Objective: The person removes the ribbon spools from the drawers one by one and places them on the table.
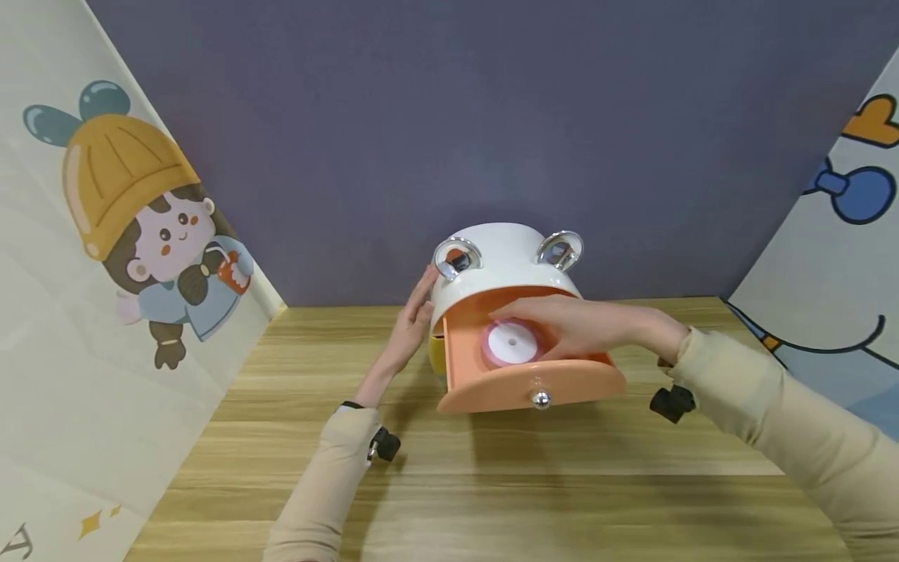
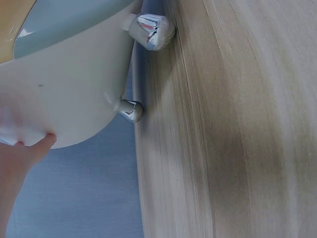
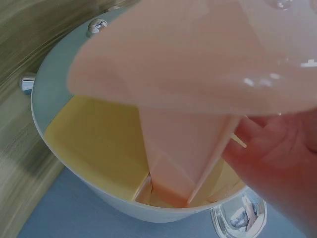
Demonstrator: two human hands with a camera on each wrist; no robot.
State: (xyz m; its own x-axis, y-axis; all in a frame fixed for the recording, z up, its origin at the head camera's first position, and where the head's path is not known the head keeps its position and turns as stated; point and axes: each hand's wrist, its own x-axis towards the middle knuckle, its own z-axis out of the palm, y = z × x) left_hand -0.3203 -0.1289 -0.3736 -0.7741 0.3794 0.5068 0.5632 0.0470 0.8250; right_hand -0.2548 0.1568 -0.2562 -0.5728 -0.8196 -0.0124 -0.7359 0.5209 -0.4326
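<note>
A rounded white storage box [image 1: 502,246] with two silver ear-shaped rings stands against the back wall. Its orange drawer [image 1: 460,355] is pulled out toward me, a silver knob [image 1: 541,400] on its front. Inside the drawer my right hand [image 1: 572,324] grips a round pink roll [image 1: 511,343] with a white face and a small centre hole. In the right wrist view the drawer front hides the roll, and the right hand [image 3: 280,148] shows beside the drawer. My left hand [image 1: 407,332] rests along the box's left side, fingers extended; its fingertips touch the white shell [image 2: 59,104].
The box stands on short silver feet [image 2: 152,32] on a wood-grain table [image 1: 295,437]. Behind it rises a grey-blue wall [image 1: 449,117]. White panels with cartoon prints, one a child in a yellow hat [image 1: 126,176], flank both sides.
</note>
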